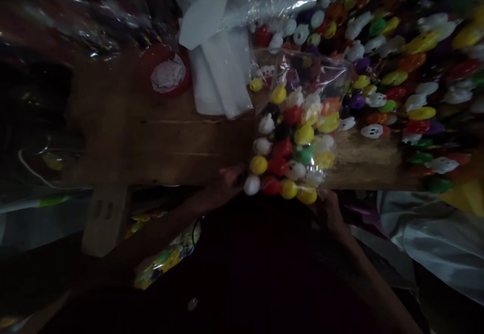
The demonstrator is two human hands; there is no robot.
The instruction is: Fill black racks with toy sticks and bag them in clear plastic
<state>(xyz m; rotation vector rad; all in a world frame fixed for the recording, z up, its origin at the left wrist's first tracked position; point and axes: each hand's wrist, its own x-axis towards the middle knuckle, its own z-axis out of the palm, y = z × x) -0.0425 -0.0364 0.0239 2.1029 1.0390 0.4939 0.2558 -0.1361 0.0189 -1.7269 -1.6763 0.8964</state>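
Note:
A clear plastic bag [291,147] filled with small toy figures in yellow, red, white and green lies at the front edge of the wooden table. My left hand [227,183] is at its lower left corner, fingers curled in. At the lower right corner my right hand [331,210] is also closed, its fingers partly lost in shadow. Both hands appear to pinch the edges of the bag. The bag's far end lies flatter and catches the light.
Loose toy figures [378,99] are heaped across the right side. Flat plastic bags [223,77] lie beyond the left hand, beside a red round container [145,69] with paper labels [169,75]. Below the table edge, another bag of toys [166,261] shows at left and white cloth-like material [427,233] at right.

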